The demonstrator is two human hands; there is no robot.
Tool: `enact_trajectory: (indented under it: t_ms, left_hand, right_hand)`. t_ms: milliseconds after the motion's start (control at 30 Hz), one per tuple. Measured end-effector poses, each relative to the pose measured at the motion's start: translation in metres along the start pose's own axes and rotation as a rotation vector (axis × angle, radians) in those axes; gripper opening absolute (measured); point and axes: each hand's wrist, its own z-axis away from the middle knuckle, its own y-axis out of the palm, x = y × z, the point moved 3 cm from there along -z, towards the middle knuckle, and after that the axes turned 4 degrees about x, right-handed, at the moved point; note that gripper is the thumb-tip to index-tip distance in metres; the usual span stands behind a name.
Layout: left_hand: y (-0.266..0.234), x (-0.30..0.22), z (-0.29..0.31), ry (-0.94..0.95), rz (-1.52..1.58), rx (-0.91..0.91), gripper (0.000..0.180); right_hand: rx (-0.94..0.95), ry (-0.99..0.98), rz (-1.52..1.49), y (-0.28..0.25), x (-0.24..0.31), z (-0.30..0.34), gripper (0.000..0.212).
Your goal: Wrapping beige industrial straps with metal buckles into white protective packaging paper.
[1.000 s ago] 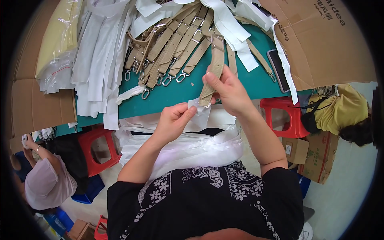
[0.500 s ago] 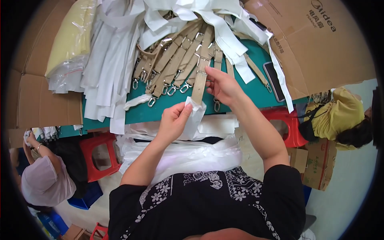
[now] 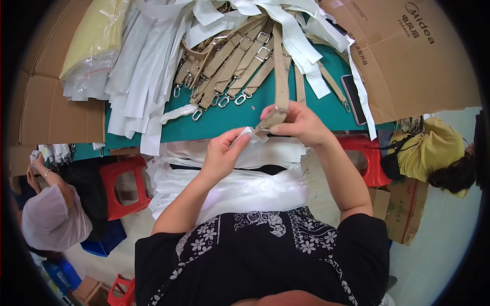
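Note:
A tan strap with metal fittings runs down from the pile toward me, its near end bent in my right hand. The fingers of that hand are closed round the strap by a metal piece. Close beside it on the left, my left hand pinches a small white wrapping piece at the strap's end. What lies inside the wrapping is hidden. Beyond both hands, several more tan straps with buckles and metal clips fan out on the green tabletop.
Long white strips hang over the table's left side; more white material lies below its front edge. A phone lies near a cardboard box on the right. Red stools and two other people flank me.
My right hand has moved down and right, bending the strap's end that earlier hung straight. Both hands are now closer to the table's front edge.

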Motion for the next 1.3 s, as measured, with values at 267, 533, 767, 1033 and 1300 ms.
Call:
enact_trajectory:
  t_ms: [267,533,767,1033,1300]
  left_hand:
    - [0.001,0.006,0.009,0.124,-0.294,0.033,0.024]
    - [-0.004,0.006,-0.001,0.038,-0.184,0.152,0.025]
    - [-0.004,0.005,-0.015,-0.008,0.043,0.102,0.029]
    - [0.001,-0.014,-0.015,0.069,0.039,0.080,0.027]
    - [-0.002,-0.048,-0.034,0.194,-0.331,0.094,0.035]
  right_hand:
    - [-0.100,0.086,0.641,-0.015,0.001,0.002,0.018]
    - [-0.009,0.136,0.576,-0.002,-0.001,0.000,0.022]
    - [0.035,-0.083,0.201,0.017,-0.013,-0.003,0.030]
    - [-0.216,0.018,-0.001,0.002,-0.005,-0.007,0.020]
    - [-0.119,0.089,-0.224,0.008,0.016,0.002,0.030]
